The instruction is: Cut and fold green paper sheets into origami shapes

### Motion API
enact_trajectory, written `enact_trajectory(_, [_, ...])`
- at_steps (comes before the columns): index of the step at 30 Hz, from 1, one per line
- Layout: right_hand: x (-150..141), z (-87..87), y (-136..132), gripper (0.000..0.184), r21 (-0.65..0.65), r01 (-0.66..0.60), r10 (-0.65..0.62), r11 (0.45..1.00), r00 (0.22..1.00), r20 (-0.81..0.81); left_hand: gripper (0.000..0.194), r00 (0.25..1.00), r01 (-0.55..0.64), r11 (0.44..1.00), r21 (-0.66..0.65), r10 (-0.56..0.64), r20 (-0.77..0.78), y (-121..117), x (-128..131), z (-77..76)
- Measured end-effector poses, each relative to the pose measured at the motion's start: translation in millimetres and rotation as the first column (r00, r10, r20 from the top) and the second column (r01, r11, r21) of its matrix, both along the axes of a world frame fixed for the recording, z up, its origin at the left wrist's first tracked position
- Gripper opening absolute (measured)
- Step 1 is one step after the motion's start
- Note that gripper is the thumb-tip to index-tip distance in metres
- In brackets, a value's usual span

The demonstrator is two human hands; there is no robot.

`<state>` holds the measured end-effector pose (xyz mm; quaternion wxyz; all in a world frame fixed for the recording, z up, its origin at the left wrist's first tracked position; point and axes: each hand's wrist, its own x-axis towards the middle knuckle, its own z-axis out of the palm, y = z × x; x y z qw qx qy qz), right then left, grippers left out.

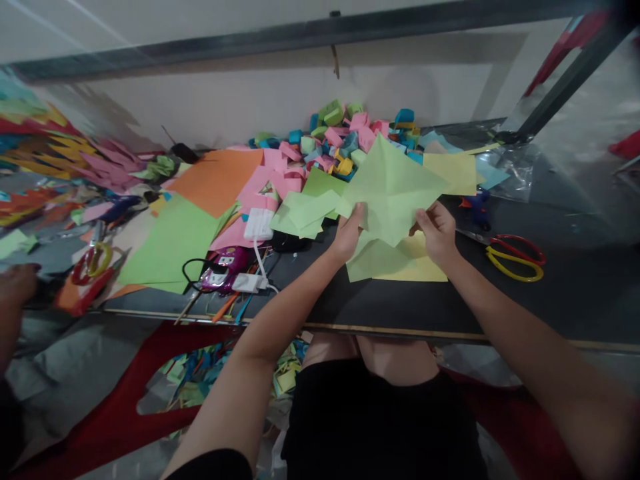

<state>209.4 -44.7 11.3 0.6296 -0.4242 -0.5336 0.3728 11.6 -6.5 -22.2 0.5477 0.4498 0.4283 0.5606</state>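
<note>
Both my hands hold up a creased light green paper sheet (390, 187) above the dark table (575, 300). My left hand (347, 233) pinches its lower left edge, and my right hand (437, 233) pinches its lower right edge. Under the raised sheet lie another green sheet (367, 260) and a yellow sheet (425, 263) flat on the table. A small stack of folded green pieces (305, 215) rests just left of my left hand.
A heap of folded paper boxes (345, 137) sits at the back. Orange (217, 177), pink and green sheets (170, 243) lie left, with a white charger (259, 225) and cables. Red-and-yellow scissors (515, 257) lie right. Another person's hand (17, 283) shows at far left.
</note>
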Motion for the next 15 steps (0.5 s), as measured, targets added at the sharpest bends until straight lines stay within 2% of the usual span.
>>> enact_trajectory(3, [1,-1.7,1,0.052,-0.008,-0.033,0.033,0.999,0.999,0.003,0.049,1.0,0.011,1.0,0.028,-0.012,0.023,1,-2,4.9])
enact_trajectory(9, [4,-11.7,4,0.039,-0.045,-0.04,0.041,0.998,0.999,0.022,0.034,0.995,-0.063,0.998,-0.031,0.065,0.082,-3,0,10.4])
enact_trajectory(13, [5,-17.5,8,0.038,-0.076,-0.04,0.038,0.996,0.999,-0.027,0.036,0.999,-0.052,0.999,0.012,0.053,-0.011,-3,-3,10.5])
enact_trajectory(15, [7,-17.6,9,0.042,-0.098,0.013,-0.018,0.995,0.999,-0.051,0.04,0.994,-0.011,0.997,0.074,0.019,-0.106,-5,-7,12.4])
